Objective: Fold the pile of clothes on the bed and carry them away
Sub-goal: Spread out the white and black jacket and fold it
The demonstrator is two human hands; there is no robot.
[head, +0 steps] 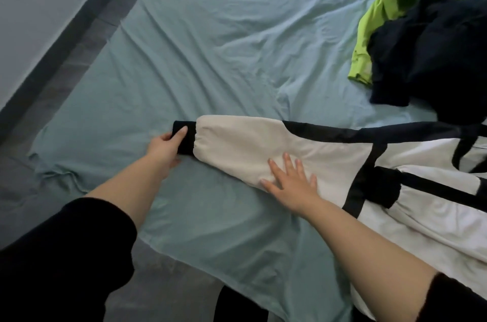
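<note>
A white jacket with black trim (411, 190) lies spread on the bed at the right, one cream sleeve (237, 142) stretched out to the left. My left hand (164, 147) pinches the sleeve's black cuff (188, 146) at its end. My right hand (291, 180) lies flat with fingers spread on the lower middle of the sleeve. A dark navy garment (432, 58) lies crumpled at the upper right, over a lime green garment (374, 32).
The teal bed sheet (224, 45) is wrinkled and covers the mattress across the middle. The bed's left edge runs diagonally, with grey floor (39, 5) and a dark strip beyond it. The near corner of the sheet hangs over the front edge.
</note>
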